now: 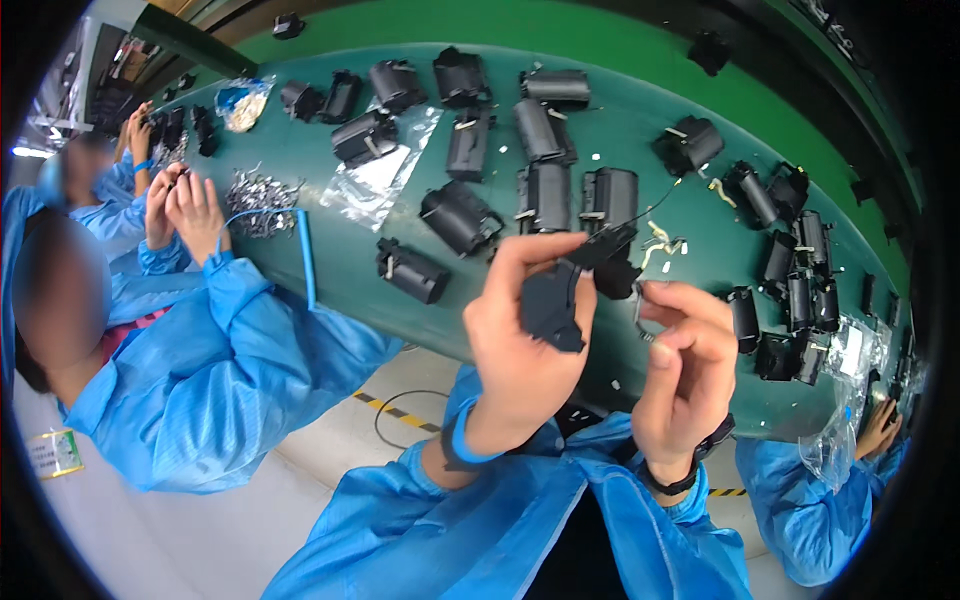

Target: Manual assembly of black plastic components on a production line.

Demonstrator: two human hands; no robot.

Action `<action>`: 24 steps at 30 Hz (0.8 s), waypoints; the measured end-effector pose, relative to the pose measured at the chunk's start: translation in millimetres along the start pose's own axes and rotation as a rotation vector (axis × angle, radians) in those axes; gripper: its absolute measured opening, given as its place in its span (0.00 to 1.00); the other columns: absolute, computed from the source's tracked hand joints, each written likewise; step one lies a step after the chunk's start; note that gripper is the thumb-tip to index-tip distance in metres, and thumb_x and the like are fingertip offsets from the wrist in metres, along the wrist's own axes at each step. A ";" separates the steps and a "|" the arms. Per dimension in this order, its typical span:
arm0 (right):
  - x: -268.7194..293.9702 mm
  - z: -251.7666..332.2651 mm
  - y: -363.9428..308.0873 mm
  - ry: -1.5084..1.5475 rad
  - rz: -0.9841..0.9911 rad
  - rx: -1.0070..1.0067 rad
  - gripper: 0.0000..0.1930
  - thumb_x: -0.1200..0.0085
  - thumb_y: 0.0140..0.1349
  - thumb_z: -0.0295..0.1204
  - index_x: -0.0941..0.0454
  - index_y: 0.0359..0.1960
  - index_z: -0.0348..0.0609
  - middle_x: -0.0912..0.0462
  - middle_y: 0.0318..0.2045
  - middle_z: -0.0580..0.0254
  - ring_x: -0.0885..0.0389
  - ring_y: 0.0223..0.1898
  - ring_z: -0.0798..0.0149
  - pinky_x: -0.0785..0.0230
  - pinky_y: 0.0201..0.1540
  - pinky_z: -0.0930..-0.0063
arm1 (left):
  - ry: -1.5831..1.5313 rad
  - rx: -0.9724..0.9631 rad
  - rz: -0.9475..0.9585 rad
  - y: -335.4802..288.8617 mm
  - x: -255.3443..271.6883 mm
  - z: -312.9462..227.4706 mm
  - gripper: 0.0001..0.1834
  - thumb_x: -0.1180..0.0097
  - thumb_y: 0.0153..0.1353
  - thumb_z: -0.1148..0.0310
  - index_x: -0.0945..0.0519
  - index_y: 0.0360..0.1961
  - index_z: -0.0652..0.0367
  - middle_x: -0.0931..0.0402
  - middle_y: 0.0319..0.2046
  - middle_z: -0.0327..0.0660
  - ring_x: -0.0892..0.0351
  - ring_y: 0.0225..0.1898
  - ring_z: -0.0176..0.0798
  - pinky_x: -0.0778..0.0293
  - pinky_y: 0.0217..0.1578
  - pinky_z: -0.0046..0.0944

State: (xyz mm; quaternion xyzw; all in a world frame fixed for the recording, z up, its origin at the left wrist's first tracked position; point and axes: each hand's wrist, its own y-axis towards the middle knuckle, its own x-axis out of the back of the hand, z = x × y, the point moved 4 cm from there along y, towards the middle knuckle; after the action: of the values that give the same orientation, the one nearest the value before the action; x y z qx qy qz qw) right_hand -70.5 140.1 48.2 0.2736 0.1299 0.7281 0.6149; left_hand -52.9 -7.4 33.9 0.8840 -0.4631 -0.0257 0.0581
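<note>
In the middle, above the table's near edge, my left hand (pixel 508 345) grips a black plastic housing (pixel 552 306) between thumb and fingers. The housing is tilted, and its far end reaches toward my right hand. My right hand (pixel 688 375) pinches a short curved grey wire (pixel 639 318) beside that end, with finger and thumb closed on it. Whether the wire is joined to the housing I cannot tell. Just beyond lie loose pale wires with white connectors (pixel 660 243) on the green table (pixel 340 265).
Several black housings (pixel 460 217) lie across the table, with more crowded at the right (pixel 798 300). A clear plastic bag (pixel 380 175) and a pile of small metal parts (pixel 262 200) are at the left. A person in blue (pixel 230 370) works there; another sleeve (pixel 800 500) shows at right.
</note>
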 end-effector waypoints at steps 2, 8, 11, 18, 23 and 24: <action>-1.0 -3.2 -2.7 0.028 -0.009 -0.031 0.06 0.45 0.67 0.17 0.28 0.41 0.34 0.17 0.49 0.38 0.16 0.42 0.55 0.21 0.48 0.64 | -0.037 0.048 0.004 -0.6 -1.2 3.3 0.07 0.41 0.69 0.79 0.23 0.46 0.64 0.26 0.22 0.32 0.32 0.17 0.21 0.43 0.17 0.27; -1.1 -7.0 1.8 -0.107 -0.067 -0.016 0.05 0.44 0.66 0.15 0.27 0.40 0.35 0.17 0.42 0.47 0.19 0.38 0.59 0.25 0.44 0.70 | 0.024 0.046 0.061 0.2 -0.3 1.5 0.06 0.41 0.69 0.79 0.22 0.45 0.65 0.27 0.20 0.33 0.33 0.16 0.22 0.43 0.15 0.28; 0.1 -7.9 5.5 -0.105 -0.148 -0.067 0.07 0.43 0.64 0.13 0.26 0.39 0.35 0.20 0.36 0.52 0.23 0.35 0.62 0.28 0.41 0.72 | 0.011 0.117 0.058 -0.5 -1.2 5.3 0.06 0.41 0.68 0.79 0.23 0.44 0.65 0.26 0.21 0.34 0.34 0.15 0.23 0.43 0.15 0.29; 4.7 -17.0 5.4 -0.128 -0.164 -0.046 0.09 0.40 0.62 0.12 0.25 0.40 0.35 0.20 0.35 0.54 0.22 0.33 0.63 0.28 0.37 0.72 | -0.030 0.155 0.081 -2.5 -3.7 8.1 0.06 0.41 0.68 0.80 0.24 0.43 0.65 0.25 0.22 0.35 0.33 0.13 0.25 0.42 0.14 0.30; 5.0 -10.5 5.2 -0.231 -0.095 0.020 0.11 0.38 0.58 0.11 0.24 0.40 0.36 0.19 0.34 0.54 0.21 0.32 0.60 0.27 0.36 0.71 | -0.021 0.150 0.073 -2.8 -2.9 8.4 0.05 0.41 0.68 0.80 0.24 0.42 0.65 0.26 0.21 0.35 0.33 0.13 0.25 0.41 0.13 0.31; 5.4 -9.9 6.3 -0.233 -0.092 0.024 0.11 0.38 0.58 0.11 0.24 0.40 0.36 0.19 0.34 0.54 0.21 0.32 0.60 0.27 0.36 0.71 | -0.025 0.149 0.070 -3.7 -1.7 9.8 0.05 0.41 0.68 0.80 0.24 0.42 0.65 0.26 0.21 0.35 0.33 0.13 0.25 0.41 0.13 0.31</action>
State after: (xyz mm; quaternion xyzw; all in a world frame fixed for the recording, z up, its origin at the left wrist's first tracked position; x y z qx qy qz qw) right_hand -81.8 145.5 44.8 0.3573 0.0786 0.6607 0.6554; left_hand -51.8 -4.7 23.7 0.8687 -0.4952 -0.0003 -0.0128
